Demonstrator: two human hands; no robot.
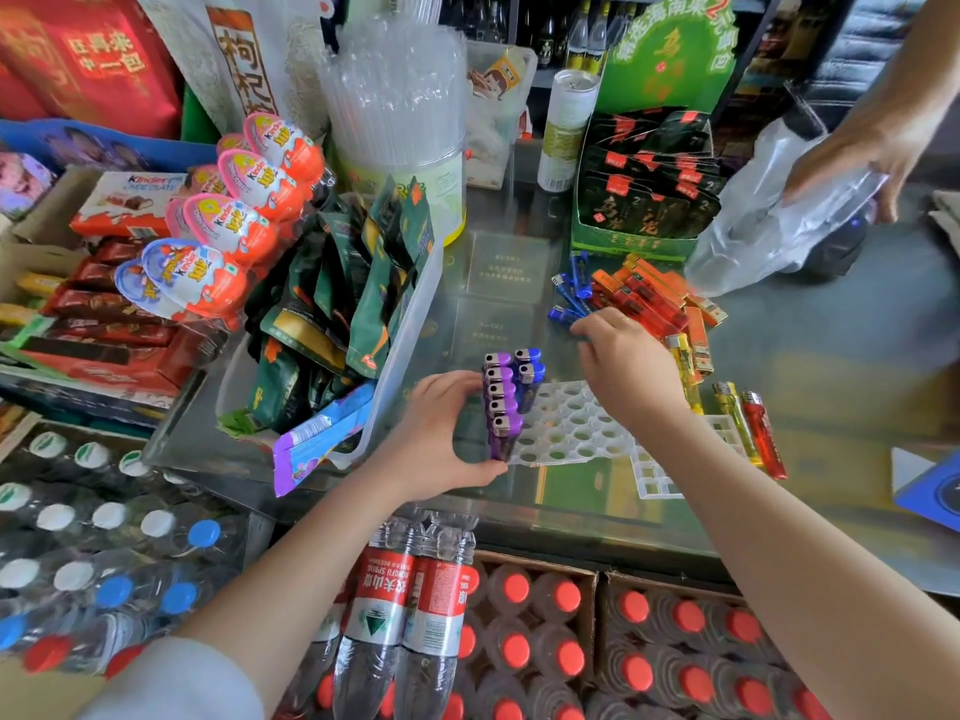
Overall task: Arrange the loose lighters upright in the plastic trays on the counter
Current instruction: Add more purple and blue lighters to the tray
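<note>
Bare glass counter [498,283] behind white tray [576,428], snack bin [410,324] crowding left, loose lighter pile [649,298] blocking right

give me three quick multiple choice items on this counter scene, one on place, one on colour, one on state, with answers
1. Where does the left hand rest?
A. against the tray's left side, by the purple lighters
B. on the red-capped bottles
C. inside the straw tub

2. What colour are the two lighters standing behind the purple lighters in the white tray?
A. yellow
B. blue
C. red

3. How do the yellow lighter and red lighter right of the right hand sit?
A. upright in a tray
B. flat on the counter
C. held in fingers

Answers: 1 A, its fingers touch the purple row; 2 B, blue bodies show; 3 B, both lie flat on the counter.
</note>
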